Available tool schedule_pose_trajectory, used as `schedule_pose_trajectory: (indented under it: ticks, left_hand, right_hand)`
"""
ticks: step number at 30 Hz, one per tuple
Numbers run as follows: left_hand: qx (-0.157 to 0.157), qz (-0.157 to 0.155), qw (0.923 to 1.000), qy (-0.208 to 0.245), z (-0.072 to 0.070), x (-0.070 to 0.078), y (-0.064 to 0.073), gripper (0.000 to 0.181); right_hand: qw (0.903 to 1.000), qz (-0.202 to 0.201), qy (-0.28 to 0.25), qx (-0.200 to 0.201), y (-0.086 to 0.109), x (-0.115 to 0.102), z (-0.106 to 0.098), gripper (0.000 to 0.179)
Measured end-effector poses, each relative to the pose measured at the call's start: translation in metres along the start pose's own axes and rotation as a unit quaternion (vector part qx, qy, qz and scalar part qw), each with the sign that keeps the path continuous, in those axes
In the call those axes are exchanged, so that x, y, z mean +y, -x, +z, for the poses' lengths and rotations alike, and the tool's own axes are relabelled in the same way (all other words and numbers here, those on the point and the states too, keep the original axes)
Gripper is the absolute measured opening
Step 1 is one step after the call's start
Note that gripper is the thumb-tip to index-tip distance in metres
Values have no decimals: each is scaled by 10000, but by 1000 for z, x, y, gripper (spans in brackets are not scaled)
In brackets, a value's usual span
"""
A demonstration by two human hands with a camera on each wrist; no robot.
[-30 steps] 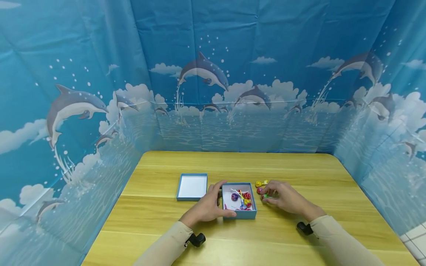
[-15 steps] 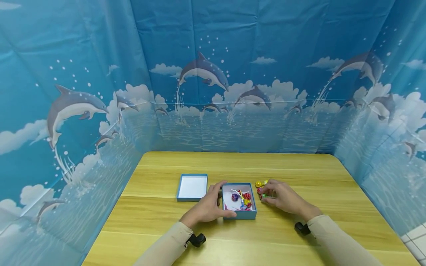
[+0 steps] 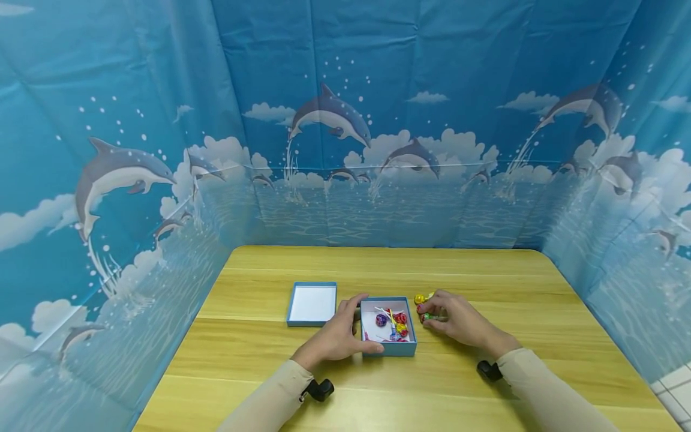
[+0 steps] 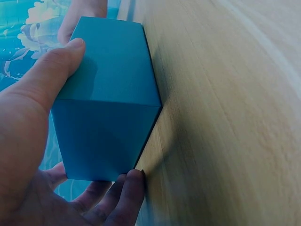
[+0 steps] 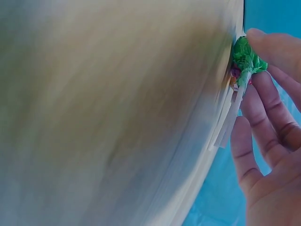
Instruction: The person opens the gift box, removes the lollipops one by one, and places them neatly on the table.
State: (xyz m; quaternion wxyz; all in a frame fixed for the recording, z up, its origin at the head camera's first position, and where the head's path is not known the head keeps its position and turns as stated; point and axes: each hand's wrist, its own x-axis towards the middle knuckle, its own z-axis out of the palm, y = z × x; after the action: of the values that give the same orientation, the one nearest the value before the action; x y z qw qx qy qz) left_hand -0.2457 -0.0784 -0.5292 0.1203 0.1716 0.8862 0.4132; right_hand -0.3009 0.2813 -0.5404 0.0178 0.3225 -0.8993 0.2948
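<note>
My left hand (image 3: 340, 336) grips a blue square box (image 3: 396, 349), thumb on its near wall and fingers round the far side. Inside the open box lie several wrapped lollipops, among them a purple one (image 3: 381, 320) and a red one (image 3: 400, 317). Just right of the box, my right hand (image 3: 461, 321) pinches a green-wrapped lollipop (image 5: 247, 54) between thumb and fingers, low at the tabletop. A pink-red lollipop, partly hidden by the fingers, sits close by, and a yellow lollipop (image 3: 419, 299) lies just beyond them.
A blue-edged lid (image 3: 312, 303) with a white inside lies to the left of the box. Everything stands on a wooden table (image 3: 378, 396). A dolphin-print curtain (image 3: 345, 204) surrounds its back and sides.
My right hand has shifted slightly left, its fingers closing in on the green lollipop. The left hand and the box stay where they were.
</note>
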Motion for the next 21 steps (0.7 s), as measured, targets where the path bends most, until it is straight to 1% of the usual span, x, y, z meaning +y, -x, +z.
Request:
schedule_pose_trajectory:
  ticks: [5, 11, 17, 21]
  left_hand:
    - [3, 9, 10000, 7, 0, 0, 0, 126]
    - [5, 38, 10000, 17, 0, -1, -1, 126]
    - [8, 23, 10000, -3, 1, -1, 0, 126]
    - [-1, 15, 10000, 29, 1, -1, 0, 126]
  right_hand:
    - [10000, 77, 33, -22, 1, -1, -1, 22]
    - [10000, 77, 20, 1, 3, -1, -2, 24]
    - [9998, 190, 6, 33, 3, -2, -3, 27]
    - [9995, 272, 128, 63, 4, -5, -4, 27]
